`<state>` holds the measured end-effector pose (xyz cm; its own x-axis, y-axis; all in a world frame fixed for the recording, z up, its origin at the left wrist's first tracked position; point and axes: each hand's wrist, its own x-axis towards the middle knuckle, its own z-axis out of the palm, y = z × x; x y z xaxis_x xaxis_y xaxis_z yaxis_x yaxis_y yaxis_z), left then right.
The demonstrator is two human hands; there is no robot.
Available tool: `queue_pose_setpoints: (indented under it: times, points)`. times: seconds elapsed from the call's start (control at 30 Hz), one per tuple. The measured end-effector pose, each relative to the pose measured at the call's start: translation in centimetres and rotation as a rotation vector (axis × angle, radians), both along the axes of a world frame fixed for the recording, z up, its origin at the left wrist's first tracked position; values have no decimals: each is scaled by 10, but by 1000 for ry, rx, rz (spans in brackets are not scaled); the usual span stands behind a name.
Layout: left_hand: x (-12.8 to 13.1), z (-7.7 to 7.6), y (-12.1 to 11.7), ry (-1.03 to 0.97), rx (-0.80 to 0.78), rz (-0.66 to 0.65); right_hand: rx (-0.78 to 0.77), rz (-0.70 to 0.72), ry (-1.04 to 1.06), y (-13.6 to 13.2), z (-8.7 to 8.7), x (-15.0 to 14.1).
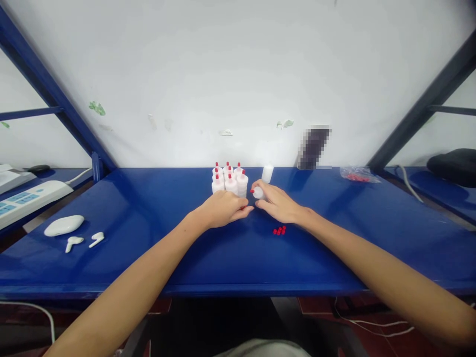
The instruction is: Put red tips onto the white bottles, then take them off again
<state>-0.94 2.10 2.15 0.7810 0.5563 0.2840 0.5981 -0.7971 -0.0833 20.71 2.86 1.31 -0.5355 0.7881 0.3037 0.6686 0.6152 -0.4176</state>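
My right hand (278,202) is closed around a small white squeeze bottle (259,193), which tilts to the left with its red-tipped nozzle toward my left hand. My left hand (226,208) is just in front of a tight group of white squeeze bottles (231,185) with red caps. Its thumb and a fingertip are slightly apart with nothing visible between them; the other fingers are partly hidden. Behind my right hand stands a white bottle (267,173) with no red cap showing. Several loose red caps (279,230) lie on the table below my right hand.
The blue table (156,258) meets a white wall. A clear bag (359,174) with red pieces lies at the back right, and a blurred dark object (314,148) leans on the wall. At left are a white earphone case (64,225), two earbuds (97,239) and a power strip (35,201).
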Motion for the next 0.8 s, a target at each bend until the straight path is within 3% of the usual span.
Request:
queue_pose_setpoints:
  times: [0.23,0.37,0.5,0.67,0.8]
  points:
    - [4,6,-9,-58,74,-86,36,-19,-75,7,-2,3]
    - [-3,17,-11,-185,345,-144,104,32,-210,1,0,0]
    - [-22,28,-6,-404,609,-94,175,58,-351,-3,-2,-2]
    - [-38,27,3,-451,624,-24,159,57,-346,2,-6,-1]
    - [-27,25,0,-468,607,4,144,4,-352,4,-5,-1]
